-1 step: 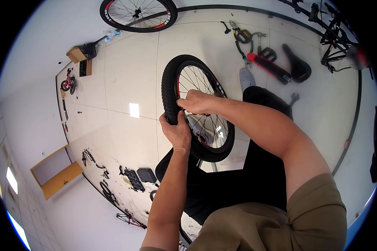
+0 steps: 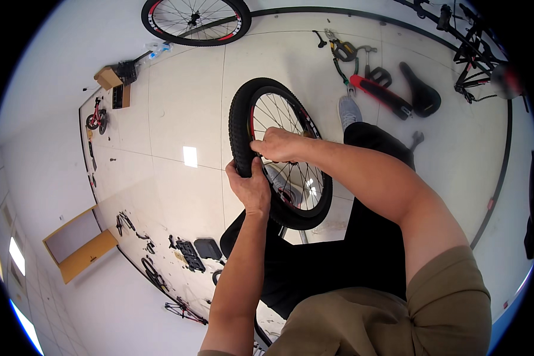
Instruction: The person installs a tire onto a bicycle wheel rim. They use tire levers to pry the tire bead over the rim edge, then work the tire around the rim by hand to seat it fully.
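Observation:
A bicycle wheel (image 2: pixel 241 121) with a knobby black tyre, thin spokes and a red-and-white marked rim stands tilted between my legs. My left hand (image 2: pixel 250 190) grips the tyre from its near left side, with the thumb on the sidewall and the fingers round the tread. Just above that thumb, my right hand (image 2: pixel 280 144) is closed against the inner edge of the tyre, at the rim. Its curled fingers hide whatever they pinch. My right forearm passes over the spokes.
Pliers (image 2: pixel 338 68), a red-and-black part (image 2: pixel 380 95), a pedal (image 2: pixel 378 76), a black saddle (image 2: pixel 421 92) and a wrench (image 2: pixel 418 140) lie right. Another wheel (image 2: pixel 196 41) leans far off. A bike frame (image 2: pixel 474 65) stands far right. A tool case (image 2: pixel 190 255) lies left.

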`<state>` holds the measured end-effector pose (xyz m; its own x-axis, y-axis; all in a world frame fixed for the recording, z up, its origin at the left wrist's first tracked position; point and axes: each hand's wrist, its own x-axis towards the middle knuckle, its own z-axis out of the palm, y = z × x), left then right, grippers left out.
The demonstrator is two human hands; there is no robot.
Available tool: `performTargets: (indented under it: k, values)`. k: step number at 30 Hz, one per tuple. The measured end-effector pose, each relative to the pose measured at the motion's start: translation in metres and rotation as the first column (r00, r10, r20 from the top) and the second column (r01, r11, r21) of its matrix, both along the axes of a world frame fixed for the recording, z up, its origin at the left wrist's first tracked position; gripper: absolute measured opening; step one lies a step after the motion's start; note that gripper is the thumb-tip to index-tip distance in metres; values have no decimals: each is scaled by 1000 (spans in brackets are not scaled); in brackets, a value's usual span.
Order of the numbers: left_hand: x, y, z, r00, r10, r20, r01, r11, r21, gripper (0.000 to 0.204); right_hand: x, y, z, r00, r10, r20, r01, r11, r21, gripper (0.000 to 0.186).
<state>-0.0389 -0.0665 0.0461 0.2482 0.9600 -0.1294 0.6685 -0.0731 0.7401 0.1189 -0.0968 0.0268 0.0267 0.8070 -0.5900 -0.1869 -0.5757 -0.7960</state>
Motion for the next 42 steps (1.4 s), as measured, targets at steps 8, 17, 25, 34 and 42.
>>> performTargets:
  k: [8,17,25,34,42]
  values:
    - [-2,0,-1,1000,-5,-22,6,1000,19,43,-6,1,-10,999,23,49,-24,1000,17,51]
    - [-7,-1,-5,1000,-12,28,13,999,-37,43,-1,2,-6,996,88,-3,-88,996,-22,51]
    - [-6,4,-2,999,0,34,3,995,-95,43,-3,6,-35,974,214,-72,-217,976,-30,30]
    - [-2,7,10,966,108,234,-7,918,-396,46,-4,9,-40,861,266,433,-365,917,162,24]
    - [-3,17,23,953,118,278,77,795,-602,37,-9,11,-36,960,109,256,-118,993,23,25]
